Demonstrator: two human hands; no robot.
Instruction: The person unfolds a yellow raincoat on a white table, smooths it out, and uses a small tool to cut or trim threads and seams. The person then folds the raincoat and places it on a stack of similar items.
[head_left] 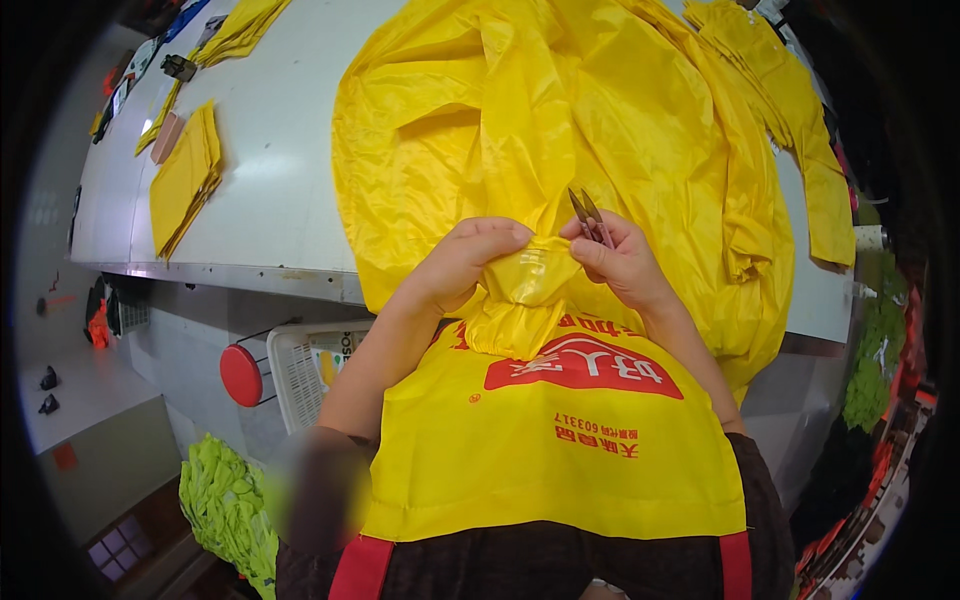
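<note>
A large sheet of thin, shiny yellow fabric (430,170), apparently a garment, spreads over the table and hangs toward me. My left hand (462,262) is closed, pinching a folded edge of it between thumb and fingers. Opposite, my right hand (628,265) holds small dark thread snips (589,212), their pointed blades aimed away from me, while its thumb and fingertip meet the same edge. Between the hands the material stretches taut; below, a gathered, ruffled end (515,328) hangs over my yellow apron (550,485), which has red print and straps.
On the white table (270,140) lie a folded yellow stack (187,180) at left and more yellow pieces (800,130) at far right. Below the left edge are a red round stool (240,375), a white plastic basket (300,375) and bright green material (225,505).
</note>
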